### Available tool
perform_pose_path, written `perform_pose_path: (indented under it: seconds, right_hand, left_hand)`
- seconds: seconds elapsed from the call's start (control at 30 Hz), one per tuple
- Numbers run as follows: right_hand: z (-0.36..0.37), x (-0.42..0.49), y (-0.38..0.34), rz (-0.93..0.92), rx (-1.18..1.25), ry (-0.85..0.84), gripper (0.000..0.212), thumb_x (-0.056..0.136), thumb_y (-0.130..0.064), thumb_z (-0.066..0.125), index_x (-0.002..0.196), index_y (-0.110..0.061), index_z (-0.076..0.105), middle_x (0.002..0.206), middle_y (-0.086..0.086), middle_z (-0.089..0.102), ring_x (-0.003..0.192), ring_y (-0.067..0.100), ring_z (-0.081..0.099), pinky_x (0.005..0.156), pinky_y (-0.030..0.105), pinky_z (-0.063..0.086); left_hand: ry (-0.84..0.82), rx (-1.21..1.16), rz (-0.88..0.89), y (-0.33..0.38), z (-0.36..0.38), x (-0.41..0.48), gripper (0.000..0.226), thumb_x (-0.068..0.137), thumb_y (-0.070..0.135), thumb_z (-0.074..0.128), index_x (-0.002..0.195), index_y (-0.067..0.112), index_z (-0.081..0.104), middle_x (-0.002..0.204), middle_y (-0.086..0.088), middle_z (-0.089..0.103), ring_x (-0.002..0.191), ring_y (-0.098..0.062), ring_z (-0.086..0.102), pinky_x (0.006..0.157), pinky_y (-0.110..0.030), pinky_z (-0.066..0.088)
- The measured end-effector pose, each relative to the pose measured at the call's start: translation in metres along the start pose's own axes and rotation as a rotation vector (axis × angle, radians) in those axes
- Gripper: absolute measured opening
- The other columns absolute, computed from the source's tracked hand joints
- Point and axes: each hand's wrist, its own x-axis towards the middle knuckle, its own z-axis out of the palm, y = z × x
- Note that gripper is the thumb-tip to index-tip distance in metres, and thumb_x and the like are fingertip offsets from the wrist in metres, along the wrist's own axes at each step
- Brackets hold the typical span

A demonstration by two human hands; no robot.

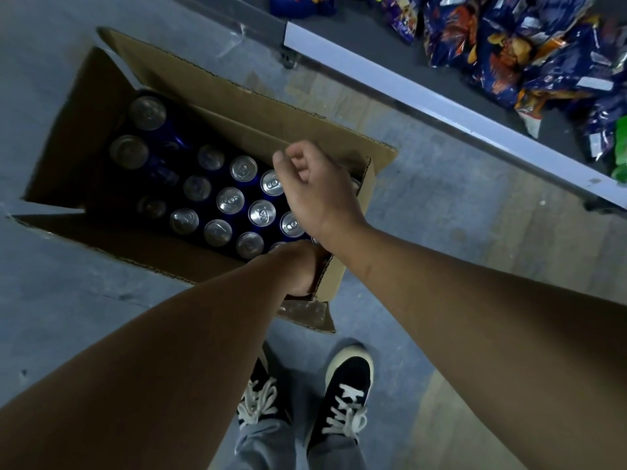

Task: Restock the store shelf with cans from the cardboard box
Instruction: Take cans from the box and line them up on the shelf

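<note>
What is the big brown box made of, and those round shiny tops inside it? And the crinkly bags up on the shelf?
The box looks like matte brown corrugated cardboard, with folded flaps and rough torn edges. The cans seem to be metal, probably aluminium: silvery reflective lids with pull tabs, glossy blue sides. The bags look like glossy plastic or foil film, since they crinkle and catch light.

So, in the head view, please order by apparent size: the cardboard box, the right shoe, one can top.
1. cardboard box, largest by far.
2. right shoe; it looks near the camera, so its size may be flattered.
3. can top, smallest.
</note>
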Motion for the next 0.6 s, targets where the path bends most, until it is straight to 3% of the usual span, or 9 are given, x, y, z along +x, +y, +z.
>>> perform_pose_path:
  seconds: [0.1, 0.17, 0.33, 0.5, 0.6]
  right_hand:
    - [-0.001, -0.001, 0.000, -0.006, -0.006, -0.007, 0.040, 0.098, -0.049, 0.048, 0.121, -0.019, 0.060, 0.125, 0.003, 0.066, 0.115, 0.015, 0.061, 0.094, 0.042, 0.052]
    - [-0.003, -0.002, 0.000, -0.002, -0.007, -0.014, 0.040, 0.098, -0.049, 0.049, 0.121, -0.019, 0.060, 0.125, 0.003, 0.065, 0.115, 0.015, 0.061, 0.095, 0.041, 0.052]
    - [-0.019, -0.007, -0.007, 0.042, -0.021, -0.017, 0.035, 0.098, -0.049, 0.049, 0.116, -0.023, 0.061, 0.122, -0.001, 0.065, 0.110, 0.013, 0.061, 0.094, 0.039, 0.052]
    - [-0.046, -0.005, -0.049, 0.040, 0.012, -0.036, 0.025, 0.099, -0.039, 0.051, 0.110, -0.021, 0.064, 0.109, -0.006, 0.065, 0.102, 0.010, 0.060, 0.090, 0.031, 0.049]
    - [-0.067, -0.002, -0.094, 0.012, 0.022, -0.041, 0.027, 0.100, -0.034, 0.051, 0.118, -0.020, 0.064, 0.106, -0.008, 0.060, 0.101, 0.010, 0.057, 0.085, 0.024, 0.043]
  left_hand:
    - [-0.034, -0.046, 0.017, -0.001, 0.001, -0.005, 0.025, 0.099, 0.009, 0.051, 0.122, 0.004, 0.059, 0.118, -0.011, 0.061, 0.112, -0.029, 0.060, 0.077, -0.026, 0.039]
    - [-0.055, -0.051, 0.035, -0.006, -0.003, -0.009, 0.020, 0.097, 0.013, 0.057, 0.117, 0.010, 0.058, 0.119, -0.010, 0.063, 0.104, -0.029, 0.060, 0.078, -0.028, 0.042]
    - [0.009, -0.060, 0.034, -0.028, -0.022, -0.025, 0.065, 0.084, 0.040, 0.073, 0.138, 0.023, 0.041, 0.124, -0.005, 0.061, 0.105, -0.026, 0.060, 0.088, -0.040, 0.053]
    - [0.103, -0.130, -0.056, -0.038, -0.077, -0.060, 0.074, 0.082, 0.042, 0.072, 0.138, 0.021, 0.029, 0.110, -0.008, 0.055, 0.094, -0.027, 0.058, 0.078, -0.042, 0.054]
    - [0.201, -0.130, -0.091, -0.035, -0.124, -0.089, 0.081, 0.079, 0.042, 0.072, 0.140, 0.015, 0.026, 0.109, -0.012, 0.056, 0.080, -0.023, 0.057, 0.058, -0.032, 0.042]
